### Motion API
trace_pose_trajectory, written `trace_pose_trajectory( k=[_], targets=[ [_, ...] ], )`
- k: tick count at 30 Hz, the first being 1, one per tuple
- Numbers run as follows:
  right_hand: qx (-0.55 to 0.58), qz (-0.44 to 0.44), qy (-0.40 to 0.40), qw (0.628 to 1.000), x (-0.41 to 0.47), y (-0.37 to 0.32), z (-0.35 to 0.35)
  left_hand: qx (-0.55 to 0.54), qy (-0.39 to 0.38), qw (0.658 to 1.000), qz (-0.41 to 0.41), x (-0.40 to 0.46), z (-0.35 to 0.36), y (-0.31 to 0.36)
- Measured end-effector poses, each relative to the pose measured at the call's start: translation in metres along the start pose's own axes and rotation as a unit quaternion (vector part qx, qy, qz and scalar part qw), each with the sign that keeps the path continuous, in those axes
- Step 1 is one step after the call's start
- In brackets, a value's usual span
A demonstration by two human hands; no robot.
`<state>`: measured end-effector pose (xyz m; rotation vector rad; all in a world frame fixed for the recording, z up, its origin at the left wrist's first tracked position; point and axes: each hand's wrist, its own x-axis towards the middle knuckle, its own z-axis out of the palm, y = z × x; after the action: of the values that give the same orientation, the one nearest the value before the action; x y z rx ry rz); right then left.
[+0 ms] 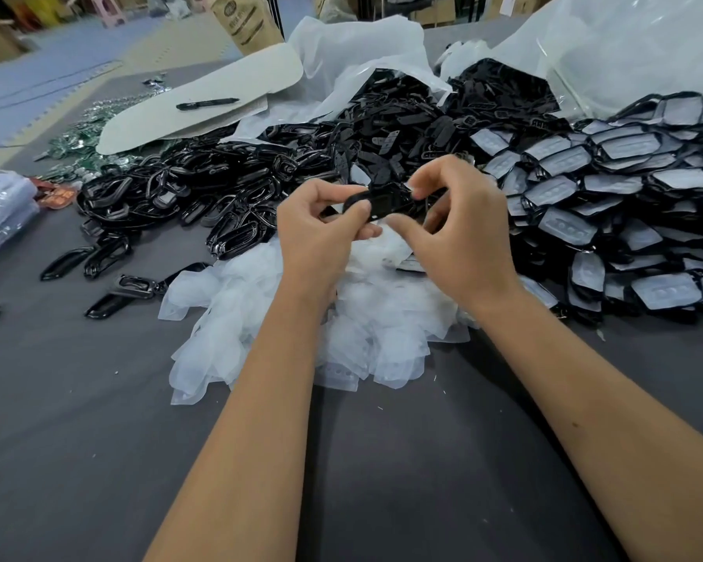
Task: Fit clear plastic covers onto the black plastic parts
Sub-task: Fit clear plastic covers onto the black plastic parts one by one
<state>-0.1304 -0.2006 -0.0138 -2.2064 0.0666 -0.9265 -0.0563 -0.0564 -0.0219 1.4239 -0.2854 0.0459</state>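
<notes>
Both hands are raised over the middle of the table, holding one black plastic part [386, 202] between them. My left hand [321, 225] grips its left end between thumb and fingers. My right hand [459, 221] pinches its right end, fingers curled. Whether a clear cover sits on the held part I cannot tell. A heap of loose clear covers [301, 318] lies right under my hands. Glossy black frames [187, 196] are piled to the left, and matte black inserts [402, 127] behind.
Covered black parts [609, 196] fill the right side in a big pile. Large plastic bags [626, 46] lie at the back. A pen [208, 104] rests on grey cardboard at the back left. A stack of clear sheets [1, 212] sits at the left edge. The grey table [98, 440] extends toward me.
</notes>
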Motion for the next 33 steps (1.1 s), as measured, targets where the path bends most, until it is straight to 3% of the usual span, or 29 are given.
trace_pose_trajectory(
  k=[3,5,7,12,18,22,28,33],
  targets=[
    [-0.045,-0.130,-0.183,0.973,-0.003,-0.008,0.001,-0.039,0.053,0.998,-0.024,0.006,-0.008,0.001],
    [-0.088,-0.136,-0.298,0.940,-0.006,-0.011,0.006,-0.066,0.069,0.995,-0.037,0.008,-0.011,0.001],
    [-0.102,-0.124,-0.339,0.927,-0.006,-0.009,0.009,-0.079,0.073,0.993,-0.048,0.008,-0.012,0.002],
    [0.024,-0.122,-0.240,0.963,-0.007,-0.005,0.010,-0.078,0.074,0.992,-0.060,0.007,-0.009,0.002],
    [0.211,-0.001,-0.101,0.972,-0.003,-0.001,0.005,-0.074,0.068,0.992,-0.079,0.006,-0.008,0.003],
    [0.271,0.035,-0.105,0.956,-0.001,0.001,0.004,-0.067,0.052,0.993,-0.077,0.005,-0.006,0.003],
    [0.300,0.034,-0.172,0.938,-0.001,-0.004,0.000,-0.066,0.052,0.993,-0.081,0.003,-0.005,0.004],
    [0.279,0.053,-0.135,0.949,0.000,0.000,-0.002,-0.076,0.056,0.992,-0.086,0.005,-0.005,0.003]
  ],
)
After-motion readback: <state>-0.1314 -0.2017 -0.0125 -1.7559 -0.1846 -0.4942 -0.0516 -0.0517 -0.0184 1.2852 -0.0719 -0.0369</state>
